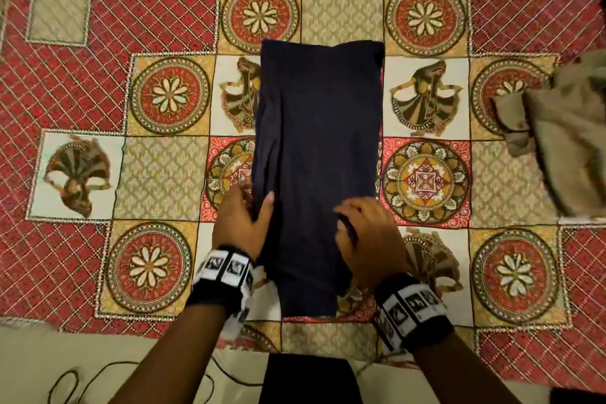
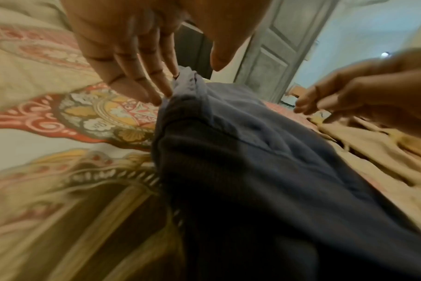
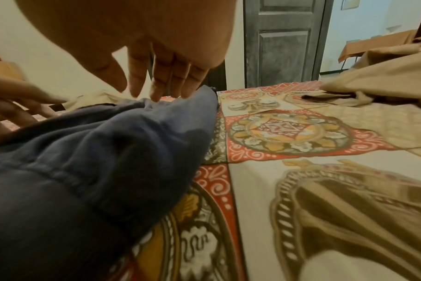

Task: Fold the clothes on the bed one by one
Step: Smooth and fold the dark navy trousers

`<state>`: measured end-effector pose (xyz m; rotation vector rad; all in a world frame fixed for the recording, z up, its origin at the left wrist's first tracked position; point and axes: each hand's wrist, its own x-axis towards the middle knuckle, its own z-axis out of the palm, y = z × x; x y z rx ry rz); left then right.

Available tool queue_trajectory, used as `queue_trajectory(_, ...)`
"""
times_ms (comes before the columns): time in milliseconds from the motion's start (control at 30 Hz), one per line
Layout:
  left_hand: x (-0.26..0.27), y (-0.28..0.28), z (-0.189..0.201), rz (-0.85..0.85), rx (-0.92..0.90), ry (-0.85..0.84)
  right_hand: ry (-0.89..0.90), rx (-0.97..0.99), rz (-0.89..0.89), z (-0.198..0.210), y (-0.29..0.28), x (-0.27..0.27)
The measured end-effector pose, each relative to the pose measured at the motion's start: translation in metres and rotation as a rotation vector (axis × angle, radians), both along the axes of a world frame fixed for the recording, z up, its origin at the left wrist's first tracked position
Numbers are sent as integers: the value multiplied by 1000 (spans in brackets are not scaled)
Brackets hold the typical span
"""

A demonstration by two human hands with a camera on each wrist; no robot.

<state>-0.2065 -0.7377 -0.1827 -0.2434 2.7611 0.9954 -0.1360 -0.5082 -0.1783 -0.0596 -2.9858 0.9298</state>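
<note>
A dark navy garment (image 1: pixel 316 154), folded into a long strip, lies on the patterned bedspread (image 1: pixel 426 180), running from the near edge toward the middle of the bed. The left hand (image 1: pixel 241 223) holds its left edge, thumb on top and fingers (image 2: pixel 156 83) extended. The right hand (image 1: pixel 369 239) pinches a fold near its right edge. A heap of beige clothing (image 1: pixel 564 128) lies at the right edge.
</note>
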Motion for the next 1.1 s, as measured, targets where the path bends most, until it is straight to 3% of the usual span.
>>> queue_trajectory(133,-42,29,-25,140,-26,-108,-78,29,103,-36,-23,-37)
queue_trajectory(300,-26,7,-25,369,26,-198,-184,109,133,-63,-25,-27)
queue_trajectory(367,-19,-4,-26,378,19,-284,-202,112,141,-63,-23,-23)
queue_trajectory(467,-30,-9,-27,312,15,-305,-175,94,143,-62,-23,-24)
queue_trajectory(533,-51,-7,-18,212,0,-130,-105,98,109,-54,-22,-29)
queue_trajectory(600,-76,2,-3,-13,-78,135,21,100,80,-38,-23,-48)
queue_trajectory(667,-96,20,-2,-347,-153,279,113,142,90,-32,-29,-80)
queue_trajectory(767,-105,37,-31,-593,-244,219,57,163,180,-53,-38,-126)
queue_trajectory(900,-100,22,-69,-633,-364,92,-82,234,150,-86,-6,-136)
queue_trajectory(1033,-107,15,-67,-573,-424,72,-164,329,-176,-84,20,-125)
queue_trajectory(1100,-122,17,-58,-568,-414,90,-155,269,-293,-74,30,-128)
